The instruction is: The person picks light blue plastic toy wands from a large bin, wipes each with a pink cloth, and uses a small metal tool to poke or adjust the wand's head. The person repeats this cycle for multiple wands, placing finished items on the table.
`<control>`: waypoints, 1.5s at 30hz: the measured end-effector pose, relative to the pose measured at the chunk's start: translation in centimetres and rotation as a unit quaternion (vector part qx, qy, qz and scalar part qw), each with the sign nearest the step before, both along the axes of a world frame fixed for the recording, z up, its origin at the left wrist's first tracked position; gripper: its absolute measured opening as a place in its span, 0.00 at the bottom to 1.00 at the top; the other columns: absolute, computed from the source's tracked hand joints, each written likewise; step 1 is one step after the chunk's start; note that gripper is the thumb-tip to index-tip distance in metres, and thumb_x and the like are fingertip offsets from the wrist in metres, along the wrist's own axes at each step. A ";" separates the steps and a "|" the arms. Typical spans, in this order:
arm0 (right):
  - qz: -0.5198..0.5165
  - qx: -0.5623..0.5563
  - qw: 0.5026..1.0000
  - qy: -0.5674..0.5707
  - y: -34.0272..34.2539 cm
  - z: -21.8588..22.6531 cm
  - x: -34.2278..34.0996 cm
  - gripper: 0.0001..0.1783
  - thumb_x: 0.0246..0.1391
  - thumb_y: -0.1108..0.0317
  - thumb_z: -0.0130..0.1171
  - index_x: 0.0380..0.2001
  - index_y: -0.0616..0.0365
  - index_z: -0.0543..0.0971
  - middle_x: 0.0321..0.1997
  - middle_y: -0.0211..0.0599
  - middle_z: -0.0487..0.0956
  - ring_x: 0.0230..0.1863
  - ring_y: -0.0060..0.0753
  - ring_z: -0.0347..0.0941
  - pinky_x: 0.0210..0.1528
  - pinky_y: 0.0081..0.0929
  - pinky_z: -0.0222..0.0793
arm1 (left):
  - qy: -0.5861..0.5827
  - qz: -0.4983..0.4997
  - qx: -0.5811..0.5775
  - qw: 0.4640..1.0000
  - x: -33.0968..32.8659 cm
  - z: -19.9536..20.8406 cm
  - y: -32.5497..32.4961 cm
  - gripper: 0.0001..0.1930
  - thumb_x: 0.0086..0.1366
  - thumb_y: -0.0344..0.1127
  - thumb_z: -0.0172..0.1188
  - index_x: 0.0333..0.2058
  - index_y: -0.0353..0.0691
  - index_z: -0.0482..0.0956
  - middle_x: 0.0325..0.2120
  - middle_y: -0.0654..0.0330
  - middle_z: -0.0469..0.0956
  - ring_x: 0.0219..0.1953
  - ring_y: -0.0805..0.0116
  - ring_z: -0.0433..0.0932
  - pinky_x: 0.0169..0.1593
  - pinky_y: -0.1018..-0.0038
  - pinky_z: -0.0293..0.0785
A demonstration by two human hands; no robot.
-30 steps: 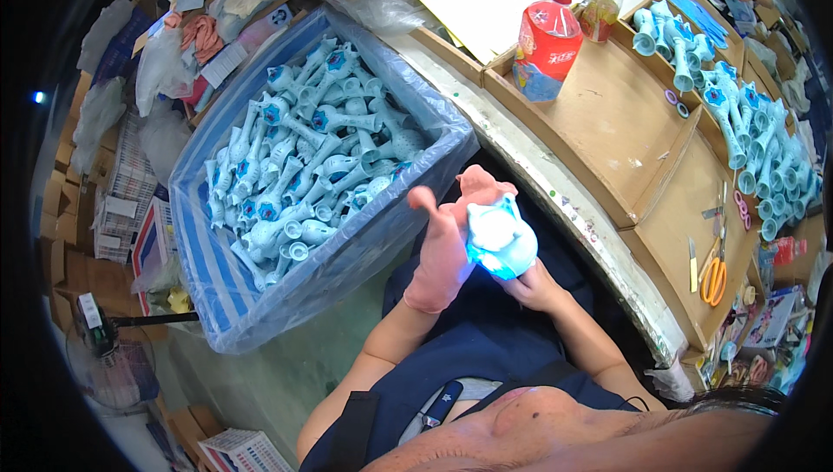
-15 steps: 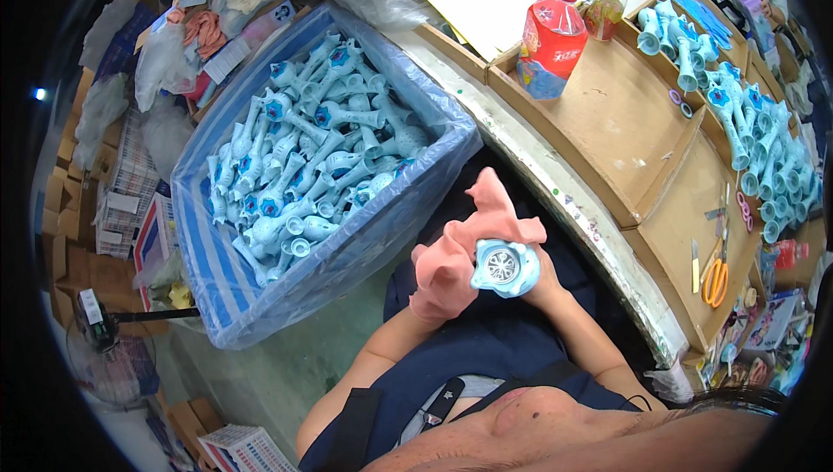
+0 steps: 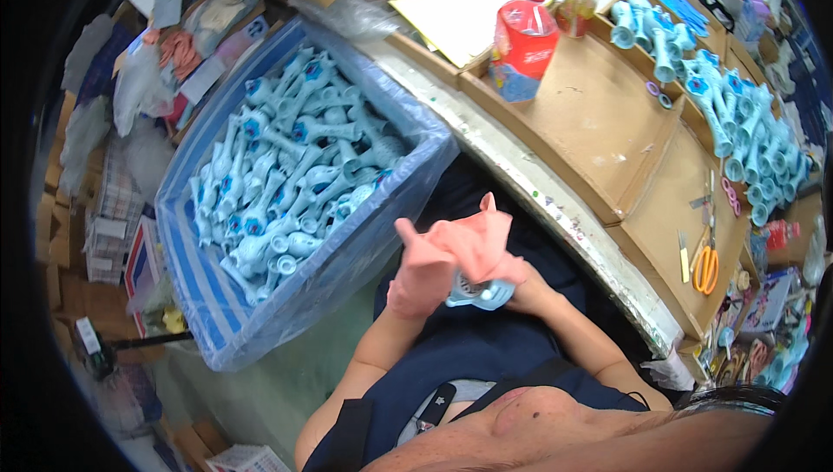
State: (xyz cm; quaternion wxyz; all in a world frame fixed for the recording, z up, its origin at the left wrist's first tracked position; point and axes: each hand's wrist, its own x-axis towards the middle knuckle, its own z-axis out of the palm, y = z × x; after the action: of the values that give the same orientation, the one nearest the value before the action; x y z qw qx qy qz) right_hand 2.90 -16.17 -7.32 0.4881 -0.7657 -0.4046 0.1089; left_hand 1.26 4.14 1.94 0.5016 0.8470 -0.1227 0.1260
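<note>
In front of my body I hold a light-blue plastic piece (image 3: pixel 492 295) with a round grille at its end, partly hidden by a pink cloth (image 3: pixel 460 242). My right hand (image 3: pixel 531 290) is closed round its right side, fingers partly hidden. The cloth wraps my left hand (image 3: pixel 415 285), covering its fingers, and lies over the top of the piece. To the left, many similar light-blue pieces (image 3: pixel 295 164), some with dark-blue and red flower ornaments, fill a bin lined with clear plastic (image 3: pixel 239 333).
A worktable edge (image 3: pixel 555 216) runs along my right, with cardboard trays (image 3: pixel 573 125) on it. A red-labelled bottle (image 3: pixel 523 42), a second bottle (image 3: pixel 578 3), orange-handled scissors (image 3: pixel 706 268), a small knife (image 3: pixel 684 262) and rows of light-blue pieces (image 3: pixel 737 125) stand or lie there.
The cloth has been brought over the piece, covering much of its grille, which faced up openly before. Both hands have shifted slightly left and down. The whole view has moved a little.
</note>
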 end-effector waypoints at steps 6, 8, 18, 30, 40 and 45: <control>-0.198 -0.016 0.975 0.099 -0.8 0.9 -1.3 0.34 0.54 0.62 0.67 0.59 0.60 0.63 0.42 0.61 0.81 0.43 0.67 0.78 0.43 0.51 0.76 | 0.180 -0.158 -0.562 0.792 3.5 -1.2 -0.6 0.29 0.74 0.56 0.42 0.50 0.31 0.74 0.41 0.57 0.78 0.43 0.70 0.73 0.51 0.75 0.69; -0.316 -0.028 0.942 0.108 -0.7 2.2 -1.2 0.40 0.55 0.60 0.68 0.63 0.63 0.59 0.49 0.65 0.78 0.47 0.69 0.77 0.46 0.50 0.75 | 0.236 -0.146 -0.721 0.635 4.0 -2.8 -1.4 0.27 0.71 0.52 0.50 0.53 0.30 0.72 0.44 0.57 0.76 0.45 0.70 0.72 0.52 0.75 0.70; -0.426 -0.100 0.890 -0.126 -12.6 7.8 -0.4 0.12 0.50 0.72 0.67 0.40 0.59 0.82 0.44 0.46 0.81 0.50 0.49 0.78 0.50 0.39 0.75 | 0.343 -0.086 -0.452 0.819 2.8 -6.4 -7.5 0.22 0.63 0.39 0.66 0.48 0.35 0.67 0.38 0.62 0.76 0.39 0.74 0.75 0.48 0.72 0.73; -0.551 -0.342 0.753 -0.111 -27.3 5.6 -1.0 0.13 0.48 0.68 0.71 0.30 0.62 0.76 0.43 0.44 0.79 0.52 0.48 0.74 0.55 0.40 0.68 | 0.554 -0.226 -0.369 0.711 4.5 -8.7 -11.2 0.23 0.47 0.39 0.72 0.40 0.40 0.73 0.28 0.67 0.73 0.34 0.77 0.71 0.48 0.74 0.66; -0.447 0.010 0.886 -0.121 -14.9 10.0 1.0 0.06 0.54 0.74 0.67 0.33 0.59 0.79 0.29 0.39 0.77 0.25 0.35 0.76 0.26 0.28 0.71 | 0.379 -0.259 -0.112 0.881 3.5 -7.0 -14.0 0.10 0.59 0.30 0.61 0.40 0.41 0.74 0.30 0.62 0.74 0.33 0.69 0.73 0.41 0.72 0.69; -0.489 -0.014 0.862 -0.131 -14.5 10.6 1.9 0.05 0.53 0.73 0.68 0.30 0.57 0.79 0.27 0.35 0.78 0.19 0.34 0.74 0.22 0.28 0.69 | 0.327 -0.322 -0.019 0.888 4.2 -8.1 -13.8 0.09 0.62 0.27 0.61 0.41 0.39 0.72 0.31 0.63 0.74 0.33 0.71 0.73 0.37 0.74 0.71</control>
State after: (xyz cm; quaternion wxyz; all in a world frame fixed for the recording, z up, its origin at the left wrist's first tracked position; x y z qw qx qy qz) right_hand 4.79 -30.72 3.28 0.4103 -0.8792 -0.0367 -0.2394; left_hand 5.47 -9.62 -6.13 0.5421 0.7447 -0.2152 -0.3244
